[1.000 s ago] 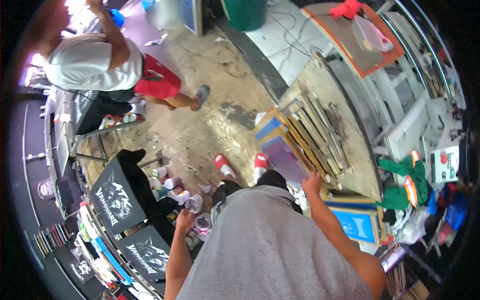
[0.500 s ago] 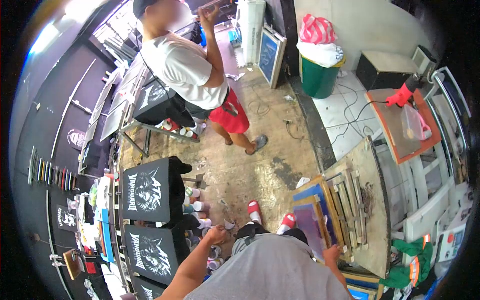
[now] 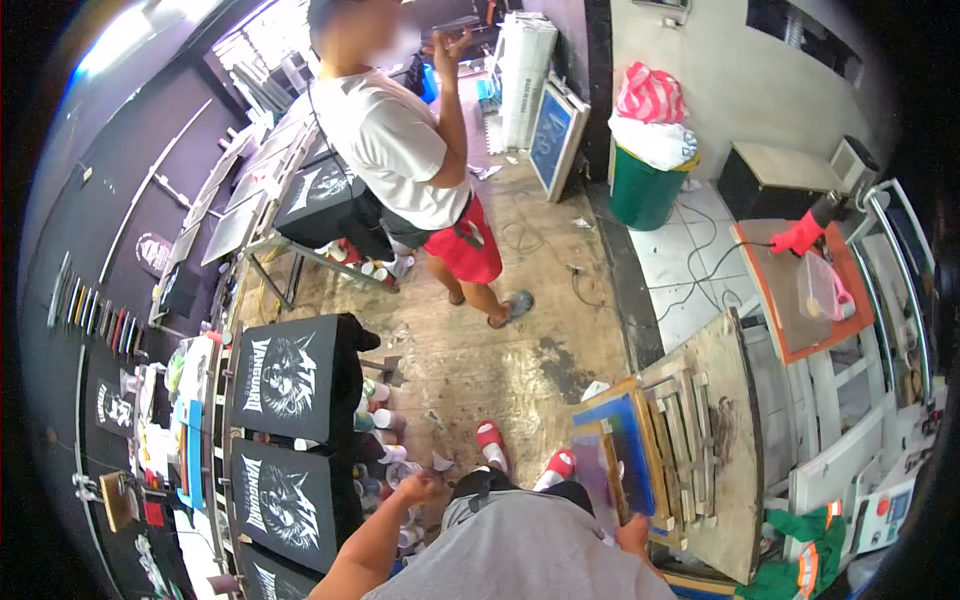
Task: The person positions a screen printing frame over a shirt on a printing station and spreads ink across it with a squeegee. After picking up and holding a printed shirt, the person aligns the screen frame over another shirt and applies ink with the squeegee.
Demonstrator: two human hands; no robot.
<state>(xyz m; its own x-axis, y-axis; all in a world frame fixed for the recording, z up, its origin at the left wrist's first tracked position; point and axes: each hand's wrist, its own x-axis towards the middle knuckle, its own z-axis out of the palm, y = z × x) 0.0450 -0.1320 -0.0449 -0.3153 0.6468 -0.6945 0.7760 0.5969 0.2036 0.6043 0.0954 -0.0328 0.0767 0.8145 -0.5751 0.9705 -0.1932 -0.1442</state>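
Note:
My right hand (image 3: 632, 535) is closed at the lower end of a wood-edged screen printing frame (image 3: 612, 465) with purplish mesh. That frame leans in front of a second screen frame with blue mesh (image 3: 628, 425). Away to the left, my left hand (image 3: 418, 487) is held in the air with its fingers curled in, and nothing shows in it. Below and beside it stand several paint or ink bottles (image 3: 388, 420). Black printed shirts (image 3: 285, 375) lie on platens left of my left arm.
A person in a white shirt (image 3: 395, 135) stands ahead with raised hands. More wooden frames (image 3: 690, 440) lean against a board (image 3: 735, 450) on my right. A green bin (image 3: 645, 190) and a red heat gun (image 3: 797, 235) on an orange-edged table are farther off. A cable (image 3: 590, 290) lies on the floor.
The view has shifted. The purplish screen frame has moved left with my right hand, showing more of the blue mesh behind it. My left hand has moved slightly down and left.

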